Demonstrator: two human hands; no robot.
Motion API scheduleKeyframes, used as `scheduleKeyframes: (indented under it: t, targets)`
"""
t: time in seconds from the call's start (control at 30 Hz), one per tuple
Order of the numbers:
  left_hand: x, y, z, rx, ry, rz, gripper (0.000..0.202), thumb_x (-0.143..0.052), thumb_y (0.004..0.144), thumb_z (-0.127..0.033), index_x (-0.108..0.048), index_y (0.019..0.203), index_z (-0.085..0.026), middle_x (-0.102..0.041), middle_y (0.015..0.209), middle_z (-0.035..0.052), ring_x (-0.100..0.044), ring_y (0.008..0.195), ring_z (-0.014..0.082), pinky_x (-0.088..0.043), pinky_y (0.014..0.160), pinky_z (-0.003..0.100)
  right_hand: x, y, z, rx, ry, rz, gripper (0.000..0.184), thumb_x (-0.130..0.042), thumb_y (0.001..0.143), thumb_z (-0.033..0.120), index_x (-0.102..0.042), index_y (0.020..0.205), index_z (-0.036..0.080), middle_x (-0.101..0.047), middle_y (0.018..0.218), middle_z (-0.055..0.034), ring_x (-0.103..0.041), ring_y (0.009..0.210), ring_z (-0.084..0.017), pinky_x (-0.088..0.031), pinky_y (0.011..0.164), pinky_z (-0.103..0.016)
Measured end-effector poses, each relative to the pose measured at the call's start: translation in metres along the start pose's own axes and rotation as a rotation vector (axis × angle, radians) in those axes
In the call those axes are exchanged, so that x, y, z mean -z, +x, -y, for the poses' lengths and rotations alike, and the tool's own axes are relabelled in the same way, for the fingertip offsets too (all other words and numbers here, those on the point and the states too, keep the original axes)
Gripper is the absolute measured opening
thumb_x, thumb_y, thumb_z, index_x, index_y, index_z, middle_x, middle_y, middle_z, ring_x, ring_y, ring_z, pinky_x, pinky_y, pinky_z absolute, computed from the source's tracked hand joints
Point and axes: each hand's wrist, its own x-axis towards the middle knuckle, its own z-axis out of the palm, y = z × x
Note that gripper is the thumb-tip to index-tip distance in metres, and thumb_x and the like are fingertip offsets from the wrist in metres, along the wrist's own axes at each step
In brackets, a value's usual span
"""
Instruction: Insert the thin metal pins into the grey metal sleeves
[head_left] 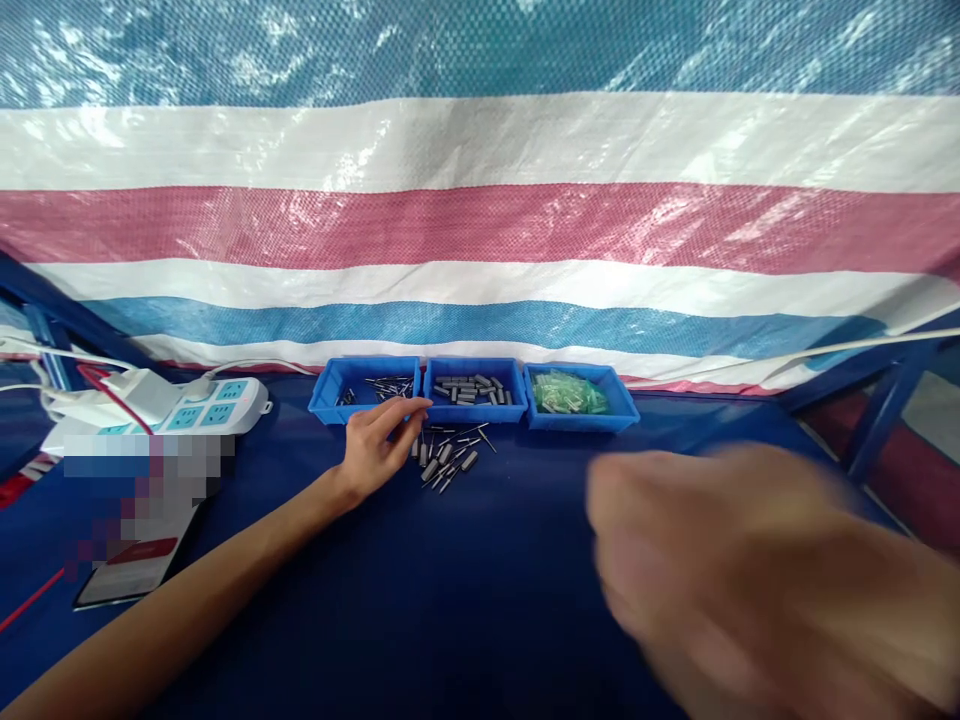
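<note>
My left hand (379, 445) rests on the dark blue table cloth in front of the left blue tray (330, 400), fingers loosely curled and apart, holding nothing I can see. Just right of it lies a small pile of metal pins and sleeves (448, 455). My right hand (757, 580) is close to the camera at lower right, smeared by motion, so its fingers cannot be read. The left tray holds thin metal pins, the middle tray (474, 412) grey metal sleeves, the right tray (581, 418) pale green plastic pieces.
A white power strip (202, 405) with plugs and cables lies at the left, with a flat card or phone (135, 565) below it. A striped blue, white and red tarp (480, 230) hangs behind the trays. A blue metal frame (892, 400) stands at right.
</note>
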Motion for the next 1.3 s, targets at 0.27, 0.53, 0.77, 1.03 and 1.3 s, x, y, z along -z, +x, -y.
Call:
scheduleKeyframes:
  t: [0.27, 0.53, 0.77, 1.03, 1.3]
  targets:
    - [-0.015, -0.013, 0.008, 0.157, -0.101, 0.058, 0.016, -0.050, 0.088, -0.017, -0.064, 0.097, -0.016, -0.066, 0.084, 0.0041, -0.059, 0.068, 0.0109, -0.046, 0.065, 0.022, -0.068, -0.062, -0.068, -0.095, 0.010, 0.784, 0.012, -0.049, 0.085, 0.022, -0.059, 0.085, 0.015, -0.062, 0.085, -0.0072, -0.058, 0.070, -0.015, -0.043, 0.059, -0.025]
    - [-0.017, -0.014, 0.011, 0.139, -0.128, 0.103, 0.018, -0.048, 0.089, -0.018, -0.063, 0.099, -0.017, -0.066, 0.087, 0.0043, -0.061, 0.077, 0.0126, -0.047, 0.069, 0.023, -0.065, -0.063, -0.064, -0.071, -0.319, 1.220, 0.021, -0.048, 0.087, 0.031, -0.058, 0.099, 0.017, -0.062, 0.096, -0.0092, -0.062, 0.074, -0.021, -0.042, 0.060, -0.029]
    - [-0.018, -0.015, 0.010, 0.111, -0.128, 0.106, 0.019, -0.046, 0.090, -0.020, -0.062, 0.100, -0.017, -0.066, 0.087, 0.0044, -0.062, 0.075, 0.0124, -0.049, 0.067, 0.023, -0.068, -0.059, -0.069, -0.127, -0.317, 1.253, 0.016, -0.046, 0.091, 0.027, -0.057, 0.094, 0.015, -0.064, 0.094, -0.0102, -0.064, 0.073, -0.020, -0.042, 0.060, -0.027]
    - [-0.018, -0.017, 0.011, 0.190, -0.118, 0.114, 0.023, -0.044, 0.093, -0.023, -0.054, 0.113, -0.018, -0.065, 0.090, 0.0037, -0.058, 0.061, 0.0086, -0.047, 0.060, 0.021, -0.084, -0.062, -0.075, -0.517, 0.258, 0.708, 0.017, -0.046, 0.093, 0.030, -0.057, 0.095, 0.017, -0.065, 0.078, -0.0022, -0.059, 0.059, -0.012, -0.045, 0.058, -0.023]
    - [-0.023, -0.016, 0.014, -0.038, -0.066, 0.185, 0.022, -0.052, 0.089, -0.026, -0.058, 0.109, -0.018, -0.067, 0.099, 0.0070, -0.065, 0.084, 0.0130, -0.053, 0.069, 0.021, -0.090, -0.086, -0.078, -0.612, 0.429, 0.501, 0.022, -0.048, 0.091, 0.028, -0.063, 0.103, 0.018, -0.066, 0.084, -0.0050, -0.057, 0.049, -0.010, -0.049, 0.052, -0.024]
